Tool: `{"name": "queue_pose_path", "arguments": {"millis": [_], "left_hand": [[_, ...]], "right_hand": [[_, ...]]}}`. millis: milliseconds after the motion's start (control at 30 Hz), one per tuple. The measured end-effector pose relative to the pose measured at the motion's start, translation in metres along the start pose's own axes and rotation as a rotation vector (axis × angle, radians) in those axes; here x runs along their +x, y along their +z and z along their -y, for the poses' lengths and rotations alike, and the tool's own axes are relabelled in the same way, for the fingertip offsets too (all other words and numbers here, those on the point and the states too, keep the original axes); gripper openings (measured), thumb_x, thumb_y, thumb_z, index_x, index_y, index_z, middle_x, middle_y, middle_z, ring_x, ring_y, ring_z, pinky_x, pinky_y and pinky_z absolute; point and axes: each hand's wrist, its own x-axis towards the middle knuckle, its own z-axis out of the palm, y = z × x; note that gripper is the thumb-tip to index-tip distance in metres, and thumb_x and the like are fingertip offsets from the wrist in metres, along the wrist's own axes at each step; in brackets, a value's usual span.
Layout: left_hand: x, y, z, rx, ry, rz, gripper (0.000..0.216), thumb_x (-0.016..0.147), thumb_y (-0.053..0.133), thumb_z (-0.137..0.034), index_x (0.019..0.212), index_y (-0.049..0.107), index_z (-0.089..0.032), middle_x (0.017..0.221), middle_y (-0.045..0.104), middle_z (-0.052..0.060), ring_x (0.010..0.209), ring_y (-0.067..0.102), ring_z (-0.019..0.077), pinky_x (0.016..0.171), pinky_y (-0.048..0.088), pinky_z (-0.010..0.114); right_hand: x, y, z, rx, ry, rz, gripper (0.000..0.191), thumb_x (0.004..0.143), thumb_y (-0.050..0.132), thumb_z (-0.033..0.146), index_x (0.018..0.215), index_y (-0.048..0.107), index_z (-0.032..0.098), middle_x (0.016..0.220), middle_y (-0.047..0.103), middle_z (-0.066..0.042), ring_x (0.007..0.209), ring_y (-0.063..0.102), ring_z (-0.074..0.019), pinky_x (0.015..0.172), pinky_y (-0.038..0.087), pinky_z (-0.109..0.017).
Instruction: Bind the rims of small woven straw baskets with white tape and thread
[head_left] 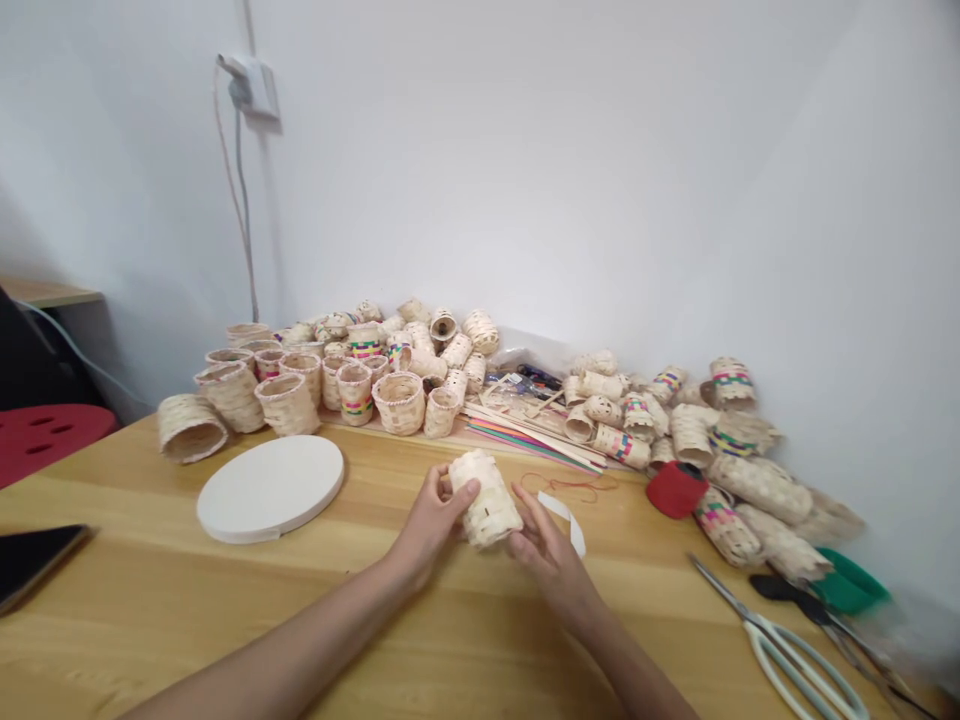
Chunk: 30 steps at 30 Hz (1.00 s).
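Note:
A small pale woven basket [486, 500] is held tilted above the table between my two hands. My left hand [437, 515] wraps its left side, the thumb lying across the weave. At its lower right edge, my right hand [546, 548] has fingers and thumb closed on the rim. Just beyond my right hand lie a curled white strip [574, 535] and a loose red thread [581, 487].
A roll of white tape [271, 488] lies left on the wooden table [360, 640]. Many woven baskets [400, 402] and coloured strips [529, 440] line the wall. Scissors [780, 640], a red piece [676, 490] and a green container [851, 582] are right; a dark phone [37, 560] is far left.

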Motion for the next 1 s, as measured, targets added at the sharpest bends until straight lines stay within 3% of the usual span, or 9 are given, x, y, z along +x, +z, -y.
{"name": "queue_pose_path", "arguments": {"millis": [133, 267, 433, 533, 733, 867, 1000], "left_hand": [[0.0, 0.001, -0.003, 0.057, 0.027, -0.026, 0.065, 0.057, 0.082, -0.045, 0.106, 0.051, -0.017, 0.088, 0.062, 0.004, 0.074, 0.062, 0.0168, 0.059, 0.051, 0.025], [-0.001, 0.001, -0.007, -0.001, -0.003, 0.062, 0.07, 0.071, 0.07, -0.052, 0.129, 0.041, -0.024, 0.072, 0.06, -0.002, 0.065, 0.06, 0.0165, 0.056, 0.052, 0.029], [-0.003, 0.0, -0.001, -0.187, -0.118, 0.361, 0.052, 0.074, 0.072, -0.044, 0.115, 0.058, -0.014, 0.104, 0.067, 0.013, 0.094, 0.063, 0.0245, 0.078, 0.052, 0.035], [-0.005, 0.0, 0.001, -0.241, -0.174, 0.438, 0.048, 0.076, 0.072, -0.038, 0.115, 0.058, -0.014, 0.114, 0.065, 0.015, 0.104, 0.062, 0.0273, 0.086, 0.049, 0.036], [0.0, -0.004, 0.001, -0.298, -0.099, 0.3, 0.05, 0.074, 0.076, -0.027, 0.116, 0.05, -0.02, 0.116, 0.065, 0.012, 0.105, 0.063, 0.027, 0.087, 0.049, 0.037], [0.004, -0.008, 0.005, -0.227, -0.069, 0.326, 0.053, 0.073, 0.076, -0.031, 0.117, 0.049, -0.02, 0.118, 0.064, 0.013, 0.106, 0.062, 0.0281, 0.088, 0.048, 0.038], [0.002, -0.005, 0.006, -0.133, -0.02, 0.366, 0.07, 0.063, 0.083, -0.037, 0.121, 0.046, -0.02, 0.123, 0.062, 0.016, 0.111, 0.06, 0.0305, 0.09, 0.048, 0.039]], "right_hand": [[0.001, -0.003, 0.001, 0.12, 0.088, -0.038, 0.069, 0.077, 0.067, 0.051, 0.137, 0.043, 0.027, 0.126, 0.061, -0.009, 0.106, 0.061, -0.029, 0.082, 0.053, -0.041], [0.002, -0.011, 0.004, 0.403, 0.161, -0.052, 0.052, 0.08, 0.064, 0.048, 0.126, 0.053, 0.025, 0.115, 0.065, -0.007, 0.09, 0.065, -0.0222, 0.069, 0.054, -0.033], [0.001, -0.015, 0.007, 0.617, 0.145, 0.061, 0.045, 0.085, 0.06, 0.044, 0.124, 0.054, 0.022, 0.107, 0.067, -0.008, 0.083, 0.065, -0.0184, 0.069, 0.053, -0.031], [0.0, -0.016, 0.003, 0.538, 0.168, 0.069, 0.05, 0.083, 0.063, 0.044, 0.128, 0.051, 0.026, 0.113, 0.066, -0.008, 0.089, 0.066, -0.0211, 0.074, 0.053, -0.035], [0.004, -0.024, -0.004, 0.154, 0.059, -0.022, 0.051, 0.082, 0.063, 0.051, 0.126, 0.055, 0.027, 0.117, 0.066, -0.008, 0.108, 0.061, -0.0262, 0.091, 0.046, -0.041], [0.007, -0.028, -0.007, 0.122, 0.013, 0.008, 0.06, 0.08, 0.059, 0.06, 0.129, 0.052, 0.024, 0.122, 0.062, -0.011, 0.107, 0.061, -0.0285, 0.086, 0.049, -0.042], [0.009, -0.028, -0.013, 0.097, 0.035, 0.058, 0.065, 0.077, 0.063, 0.059, 0.129, 0.05, 0.023, 0.124, 0.06, -0.013, 0.107, 0.06, -0.029, 0.08, 0.052, -0.04]]}}
